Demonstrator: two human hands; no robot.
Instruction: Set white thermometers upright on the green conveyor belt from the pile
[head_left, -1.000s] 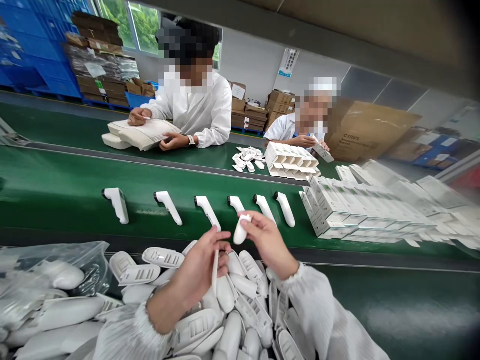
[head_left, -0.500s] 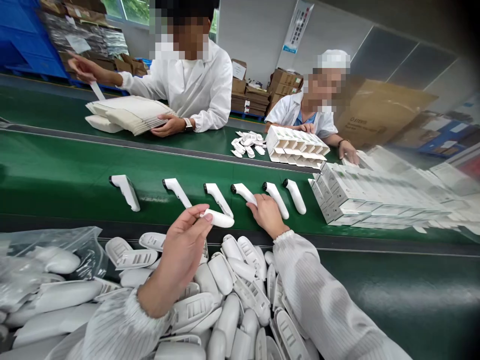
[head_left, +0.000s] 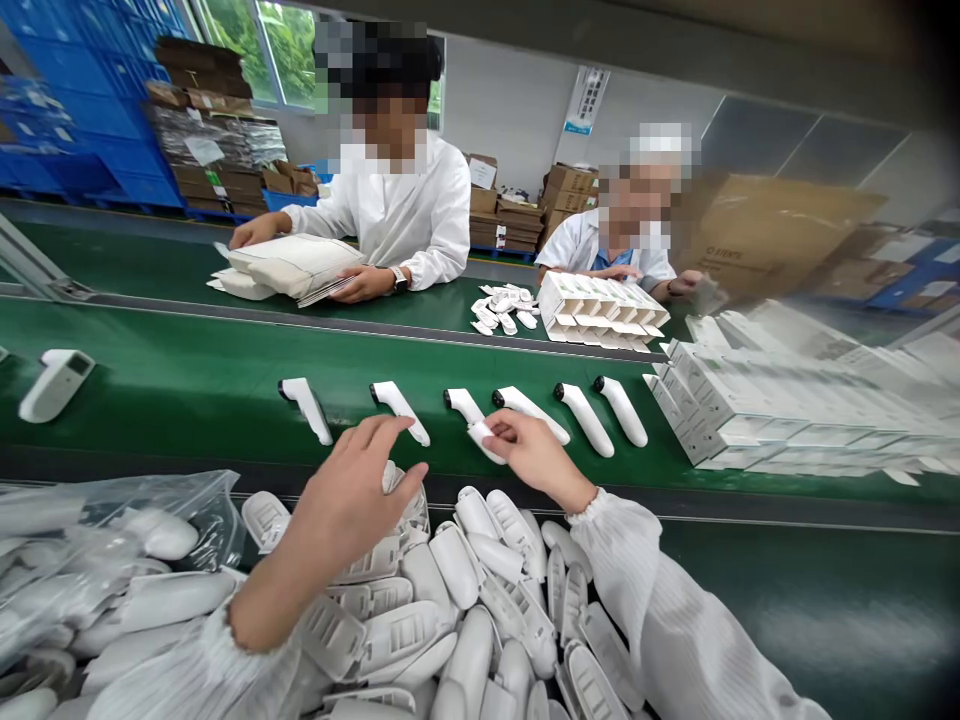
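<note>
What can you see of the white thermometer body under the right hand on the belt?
The thermometer body is white, smooth plastic by its look, shaped like a small pistol with a dark tip on its head at the far-left end. It lies flat on the green belt, third in a row of similar units, handle slanting toward the wearer. The right hand pinches its lower handle end; that end is partly hidden by the fingers.

Factory assembly line. Long green conveyor belt carrying a row of white thermometer bodies, heap of white plastic shells in front, stacked product boxes, white-coated co-workers opposite, blue crates and cartons behind.
</note>
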